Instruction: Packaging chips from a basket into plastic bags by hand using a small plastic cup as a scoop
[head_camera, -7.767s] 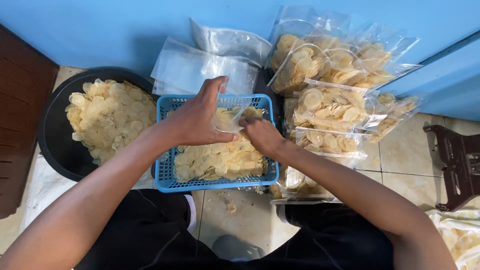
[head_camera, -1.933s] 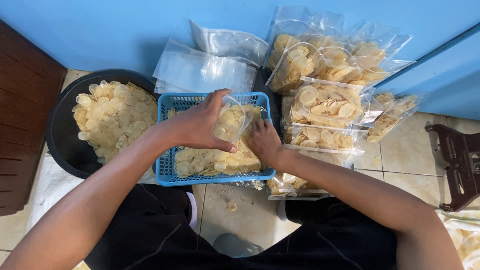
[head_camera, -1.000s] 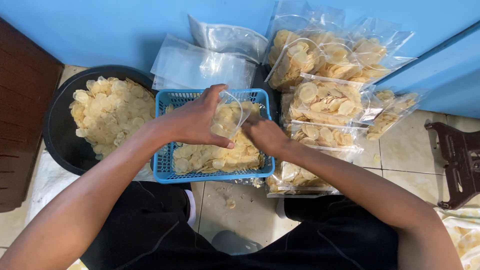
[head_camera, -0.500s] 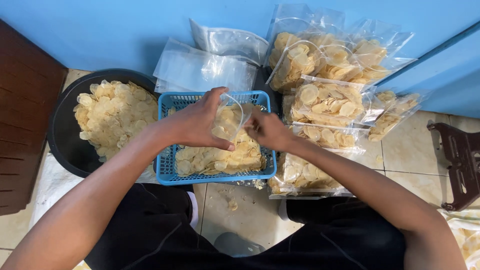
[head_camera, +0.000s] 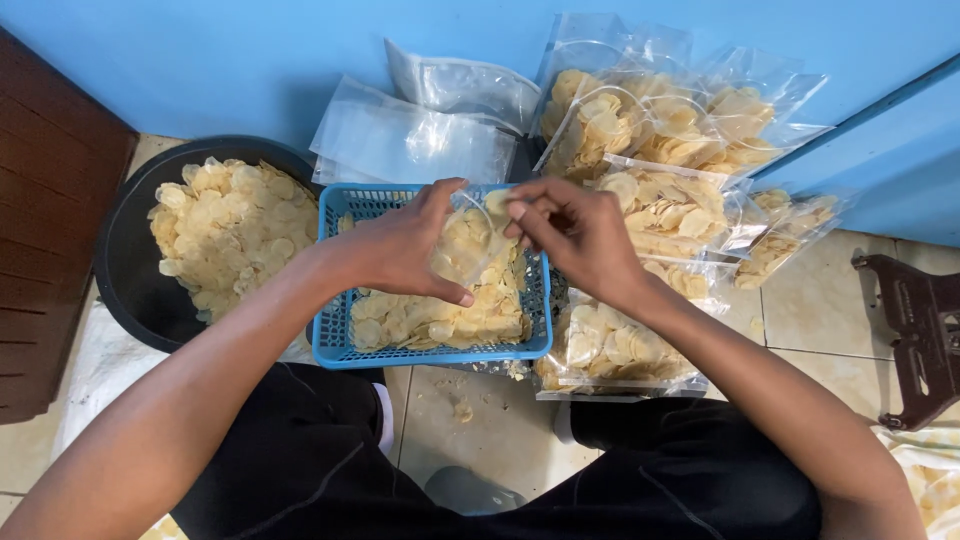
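Over the blue basket (head_camera: 335, 340) on the tiled floor (head_camera: 810, 320), the person holds a small clear bag (head_camera: 462, 245) half full of pale round crackers. The left hand (head_camera: 400, 250) is clamped on the bag from the left side, thumb underneath and fingers curled over its open top. The right hand (head_camera: 580, 235) is at the bag's mouth on the right, fingertips pinched together on a few crackers at the rim of the plastic. The two hands are close, nearly meeting above the far half of the basket.

The basket itself sits in front of the person's knees and carries a loose layer of crackers (head_camera: 430, 320), thickest along its near edge. Just left of it, touching or nearly so, stands a black tub (head_camera: 125, 290) heaped with more crackers (head_camera: 230, 225). Beyond the basket's far edge, against the blue wall (head_camera: 250, 50), lies a stack of empty clear bags (head_camera: 415, 145). To the right of the basket, filled bags (head_camera: 660, 140) are piled from the wall down to the near right corner of the basket, one lying partly under the right forearm. A dark stool frame (head_camera: 915, 330) stands well apart at the right edge. Crumbs lie on the tiles just below the basket.
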